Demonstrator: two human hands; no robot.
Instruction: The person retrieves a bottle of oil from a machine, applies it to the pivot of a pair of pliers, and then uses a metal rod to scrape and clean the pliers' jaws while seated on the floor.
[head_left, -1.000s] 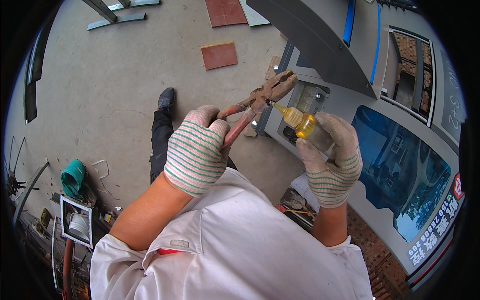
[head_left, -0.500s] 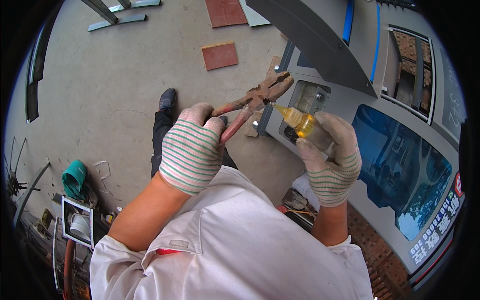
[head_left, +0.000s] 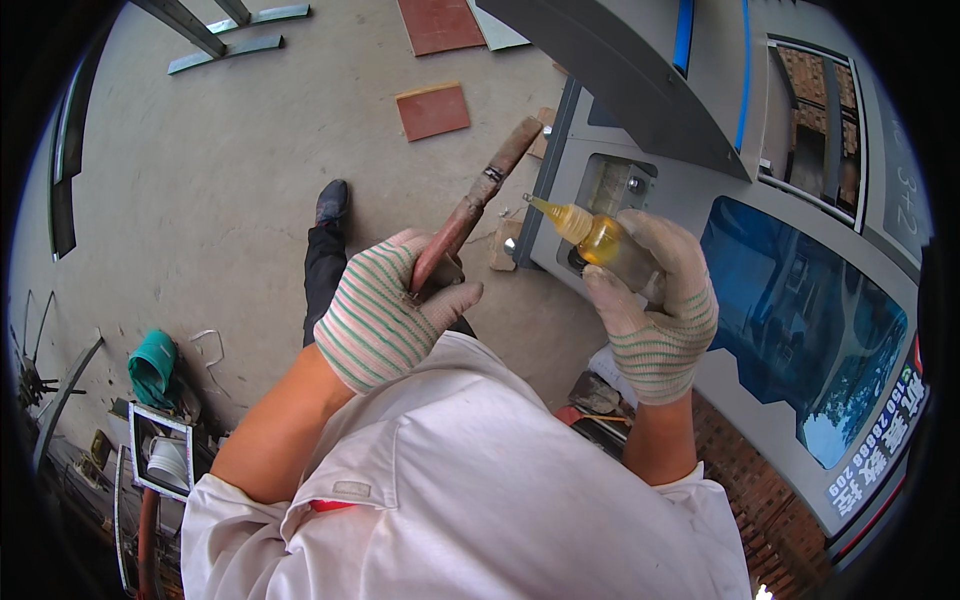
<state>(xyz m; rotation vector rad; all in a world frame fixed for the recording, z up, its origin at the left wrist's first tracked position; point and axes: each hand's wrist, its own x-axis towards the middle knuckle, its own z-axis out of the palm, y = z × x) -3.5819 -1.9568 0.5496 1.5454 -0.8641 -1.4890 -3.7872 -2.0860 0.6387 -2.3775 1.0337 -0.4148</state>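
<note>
My left hand [head_left: 385, 312], in a white knit glove with green stripes, is closed around the red handles of rusty pliers [head_left: 478, 195]. The pliers are turned edge-on, their jaws pointing up and to the right. In a matching glove, my right hand [head_left: 665, 305] holds a small clear oil bottle [head_left: 603, 243] between thumb and fingers. Yellow oil lies toward its nozzle end. The bottle's yellowish tip points up and left, near the pliers but apart from them, and a drop seems to hang at its end.
A large grey machine [head_left: 680, 190] with a blue window [head_left: 800, 310] fills the right side. Reddish boards [head_left: 433, 111] lie on the concrete floor ahead. At lower left are a green bucket [head_left: 152, 360] and a metal frame [head_left: 160, 450] among clutter.
My left hand has rolled the pliers from face-on to edge-on, and the handles have come together. The bottle has shifted slightly left, its tip now apart from the pliers.
</note>
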